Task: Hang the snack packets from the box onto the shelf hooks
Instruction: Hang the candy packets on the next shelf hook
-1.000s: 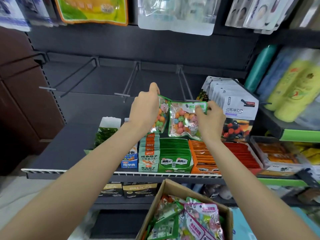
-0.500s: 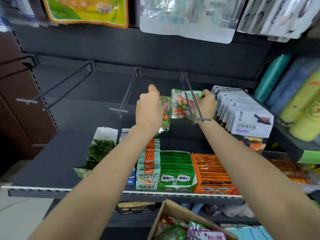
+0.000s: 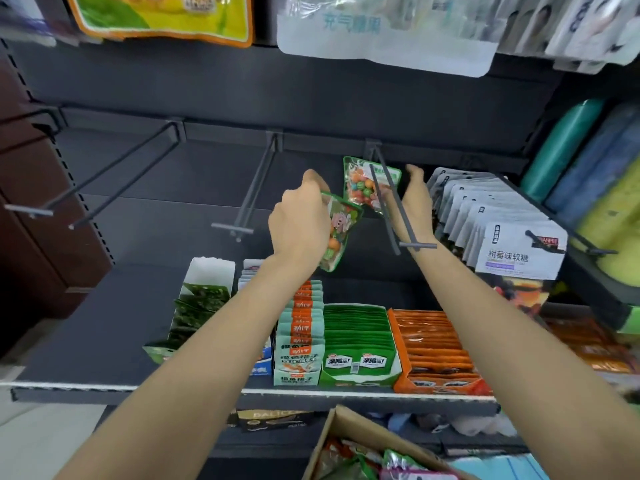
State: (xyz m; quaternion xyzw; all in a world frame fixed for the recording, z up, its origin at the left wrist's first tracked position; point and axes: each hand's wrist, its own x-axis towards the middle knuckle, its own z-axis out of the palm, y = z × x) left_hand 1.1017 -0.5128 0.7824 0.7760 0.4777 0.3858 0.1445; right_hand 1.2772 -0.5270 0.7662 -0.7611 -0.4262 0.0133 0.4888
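**One packet far back on the hook, a second waiting in your left hand**

Your right hand [image 3: 417, 199] is deep along the hook [image 3: 391, 202], by the back wall of the shelf, beside the candy packet [image 3: 363, 187] threaded on that hook. Its fingers are raised by the packet's right edge; whether they pinch it cannot be told.

Your left hand [image 3: 299, 221] grips a second packet [image 3: 341, 230] by its top edge, so it hangs tilted, long axis running down and slightly right. The hook's free tip lies to the right of this packet and nearer you, so the left hand is the closer one to feed it on. The rod runs from the back wall toward you.

Below the shelf's front edge, the cardboard box [image 3: 332, 441] holds more packets, loosely piled.
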